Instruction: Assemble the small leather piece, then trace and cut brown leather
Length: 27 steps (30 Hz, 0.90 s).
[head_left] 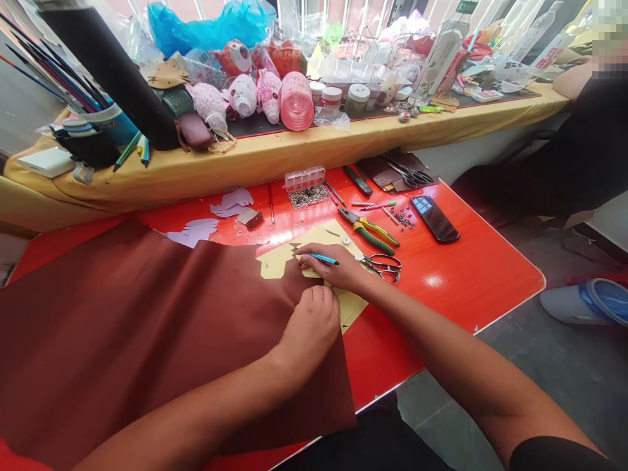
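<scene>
A large brown leather-like sheet (161, 340) spreads over the left of the red table. My left hand (314, 317) rests at its right part with fingers curled down on it; creases run toward the fingers, and the fingertips are hidden. Just beyond, my right hand (331, 261) grips a blue pen (324, 259), held low over the sheet's cut upper edge. A pale yellow paper pattern (273, 263) lies on the sheet by the right fingertips. More yellow paper (354, 307) shows beneath and to the right of both hands.
Scissors (387, 265), green-and-yellow pliers (370, 230), a phone (435, 219) and a clear box of small metal parts (308, 190) lie on the table (471, 275). Behind stands a crowded ledge (343, 139). A person in dark clothing (540, 157) is at right, above a bin (583, 301).
</scene>
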Each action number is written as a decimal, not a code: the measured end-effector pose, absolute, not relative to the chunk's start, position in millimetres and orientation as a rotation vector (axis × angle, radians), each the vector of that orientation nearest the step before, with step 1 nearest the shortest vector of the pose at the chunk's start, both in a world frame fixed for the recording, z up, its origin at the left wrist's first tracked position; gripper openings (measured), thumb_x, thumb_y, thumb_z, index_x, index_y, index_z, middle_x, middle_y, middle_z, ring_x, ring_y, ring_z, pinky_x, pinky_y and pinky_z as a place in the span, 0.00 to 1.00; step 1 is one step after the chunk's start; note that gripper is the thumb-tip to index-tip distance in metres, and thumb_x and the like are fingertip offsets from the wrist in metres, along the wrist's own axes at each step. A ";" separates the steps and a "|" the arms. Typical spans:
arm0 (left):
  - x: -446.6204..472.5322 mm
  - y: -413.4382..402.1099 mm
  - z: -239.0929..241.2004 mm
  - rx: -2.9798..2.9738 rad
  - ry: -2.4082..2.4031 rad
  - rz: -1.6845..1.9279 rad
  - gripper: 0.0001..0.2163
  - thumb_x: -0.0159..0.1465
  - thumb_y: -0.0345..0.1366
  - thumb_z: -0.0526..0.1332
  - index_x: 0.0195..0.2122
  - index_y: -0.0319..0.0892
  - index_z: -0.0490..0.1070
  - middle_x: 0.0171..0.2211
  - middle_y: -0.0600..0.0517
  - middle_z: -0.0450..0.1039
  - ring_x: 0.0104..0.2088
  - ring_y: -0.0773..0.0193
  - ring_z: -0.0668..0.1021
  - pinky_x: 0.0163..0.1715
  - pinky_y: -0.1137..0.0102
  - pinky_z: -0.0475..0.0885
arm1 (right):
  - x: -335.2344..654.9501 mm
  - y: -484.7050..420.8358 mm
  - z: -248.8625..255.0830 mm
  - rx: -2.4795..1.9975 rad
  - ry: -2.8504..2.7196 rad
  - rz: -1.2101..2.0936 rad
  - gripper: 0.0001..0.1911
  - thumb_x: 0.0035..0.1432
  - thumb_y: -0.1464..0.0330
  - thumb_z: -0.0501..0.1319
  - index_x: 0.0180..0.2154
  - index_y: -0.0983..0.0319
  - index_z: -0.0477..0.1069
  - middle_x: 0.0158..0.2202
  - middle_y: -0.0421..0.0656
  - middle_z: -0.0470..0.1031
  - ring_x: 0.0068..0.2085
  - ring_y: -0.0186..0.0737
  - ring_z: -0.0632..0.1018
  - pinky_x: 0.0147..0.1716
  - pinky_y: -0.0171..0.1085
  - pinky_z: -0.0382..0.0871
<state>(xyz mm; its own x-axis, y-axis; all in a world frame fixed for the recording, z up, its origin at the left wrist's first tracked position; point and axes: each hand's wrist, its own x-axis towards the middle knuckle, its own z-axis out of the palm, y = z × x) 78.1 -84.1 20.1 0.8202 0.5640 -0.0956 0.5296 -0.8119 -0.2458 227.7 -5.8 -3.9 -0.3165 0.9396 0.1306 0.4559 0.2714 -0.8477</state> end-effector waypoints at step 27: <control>92.2 -83.9 24.3 -2.767 -0.814 0.314 0.11 0.68 0.23 0.56 0.42 0.32 0.79 0.35 0.39 0.74 0.34 0.51 0.73 0.31 0.61 0.64 | 245.6 -42.7 -8.3 -1.337 -1.529 0.957 0.18 0.72 0.53 0.60 0.45 0.58 0.79 0.31 0.43 0.83 0.30 0.41 0.84 0.31 0.37 0.80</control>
